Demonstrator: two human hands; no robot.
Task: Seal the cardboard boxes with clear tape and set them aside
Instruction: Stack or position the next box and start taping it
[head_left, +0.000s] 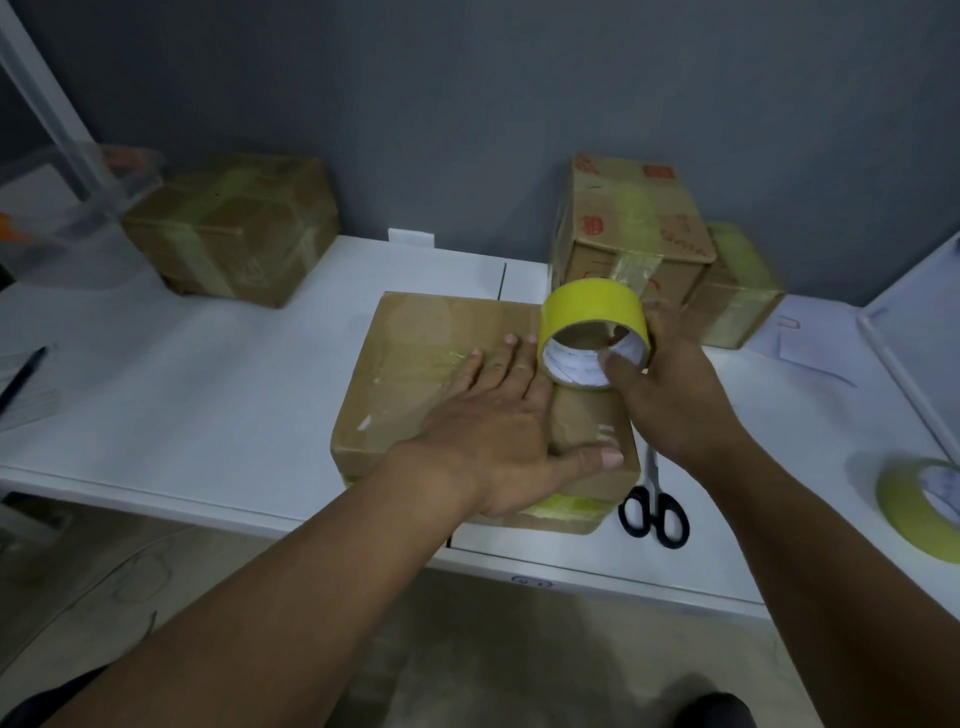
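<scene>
Left hand flat, fingers spread, right hand curled, gripping

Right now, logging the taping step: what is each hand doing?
Left hand: open, pressing flat on the box.
Right hand: holding the tape roll.

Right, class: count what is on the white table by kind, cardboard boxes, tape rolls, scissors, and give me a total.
Cardboard boxes: 4 – under the left hand, far left, tall one at the back, low one behind it
Tape rolls: 2 – in the right hand, right edge
Scissors: 1
Total: 7
</scene>
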